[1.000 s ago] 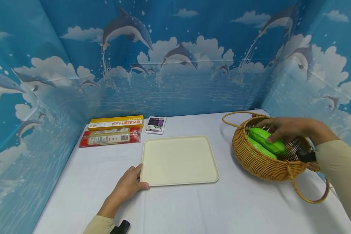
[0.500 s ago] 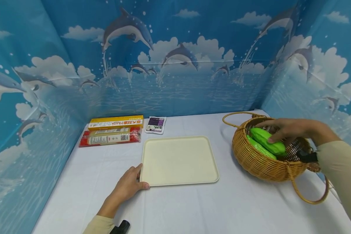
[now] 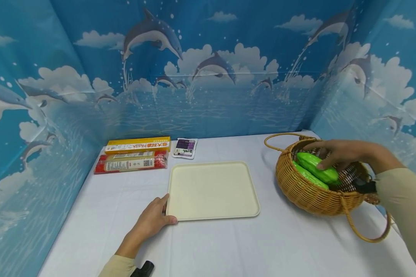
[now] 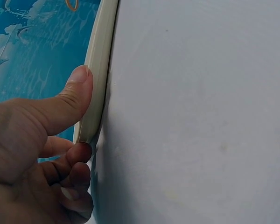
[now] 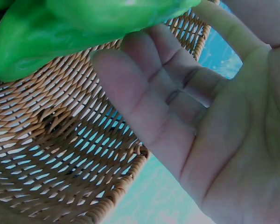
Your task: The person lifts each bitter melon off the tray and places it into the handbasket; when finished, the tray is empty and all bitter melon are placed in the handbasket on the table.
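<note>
My left hand (image 3: 151, 218) holds the near left corner of a cream rectangular tray (image 3: 213, 191) that lies on the white tabletop. In the left wrist view, the thumb (image 4: 74, 95) presses the tray's edge (image 4: 95, 88) and the other fingers curl at its corner. On the right, my right hand (image 3: 343, 154) reaches into a round wicker basket (image 3: 298, 188) and grips a glossy, bright green, long vegetable (image 3: 317, 166), thumb on the near side. A second green vegetable (image 3: 308, 176) lies beside it. The right wrist view shows fingertips against the green surface (image 5: 70, 39).
At the back left lie a yellow pasta box (image 3: 138, 144) and red-ended clear packs of noodles (image 3: 131, 162). A small purple and white pouch (image 3: 185, 148) is behind the tray. The basket's handle (image 3: 371, 238) sticks out at the front right. Dolphin-print curtains (image 3: 201, 104) surround the table.
</note>
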{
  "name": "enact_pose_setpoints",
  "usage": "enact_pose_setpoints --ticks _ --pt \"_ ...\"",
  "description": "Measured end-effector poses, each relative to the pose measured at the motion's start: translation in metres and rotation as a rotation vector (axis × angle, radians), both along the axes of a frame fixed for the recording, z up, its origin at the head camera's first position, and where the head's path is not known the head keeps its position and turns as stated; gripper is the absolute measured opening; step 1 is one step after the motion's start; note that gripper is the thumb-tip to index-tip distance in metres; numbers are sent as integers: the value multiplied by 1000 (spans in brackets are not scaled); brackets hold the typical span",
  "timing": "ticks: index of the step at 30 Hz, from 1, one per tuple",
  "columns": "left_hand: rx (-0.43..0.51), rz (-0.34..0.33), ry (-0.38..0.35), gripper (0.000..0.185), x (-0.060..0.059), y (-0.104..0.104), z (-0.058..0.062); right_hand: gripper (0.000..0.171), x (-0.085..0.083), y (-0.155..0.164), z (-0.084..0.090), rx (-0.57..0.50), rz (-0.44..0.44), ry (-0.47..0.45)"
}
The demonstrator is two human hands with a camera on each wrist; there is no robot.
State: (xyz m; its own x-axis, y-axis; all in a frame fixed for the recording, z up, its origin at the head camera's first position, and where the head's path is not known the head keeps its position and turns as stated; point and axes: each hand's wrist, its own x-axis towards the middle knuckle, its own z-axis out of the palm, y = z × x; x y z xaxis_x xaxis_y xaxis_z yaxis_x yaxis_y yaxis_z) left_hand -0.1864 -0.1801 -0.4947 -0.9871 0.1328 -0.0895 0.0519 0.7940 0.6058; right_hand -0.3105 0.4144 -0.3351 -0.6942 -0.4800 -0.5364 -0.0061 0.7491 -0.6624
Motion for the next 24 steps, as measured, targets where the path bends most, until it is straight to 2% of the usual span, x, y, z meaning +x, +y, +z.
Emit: enact_pose_setpoints --ticks 9,12,15,19,21,24 --pt "-3 6 0 98 1 -2 0 72 7 10 15 -15 -60 202" --pt "-1 7 -3 98 1 -1 0 64 14 14 21 -18 -140 363" --pt "-1 5 -9 98 -1 1 1 51 22 18 25 -74 -234 513" --pt "-34 -3 -18 99 -1 1 3 45 29 18 24 -266 -293 592" --pt "-67 -11 -23 99 -1 0 5 46 31 14 23 -442 -293 570" --pt "-119 -21 -39 96 -5 -3 11 44 33 2 27 -758 -294 473"
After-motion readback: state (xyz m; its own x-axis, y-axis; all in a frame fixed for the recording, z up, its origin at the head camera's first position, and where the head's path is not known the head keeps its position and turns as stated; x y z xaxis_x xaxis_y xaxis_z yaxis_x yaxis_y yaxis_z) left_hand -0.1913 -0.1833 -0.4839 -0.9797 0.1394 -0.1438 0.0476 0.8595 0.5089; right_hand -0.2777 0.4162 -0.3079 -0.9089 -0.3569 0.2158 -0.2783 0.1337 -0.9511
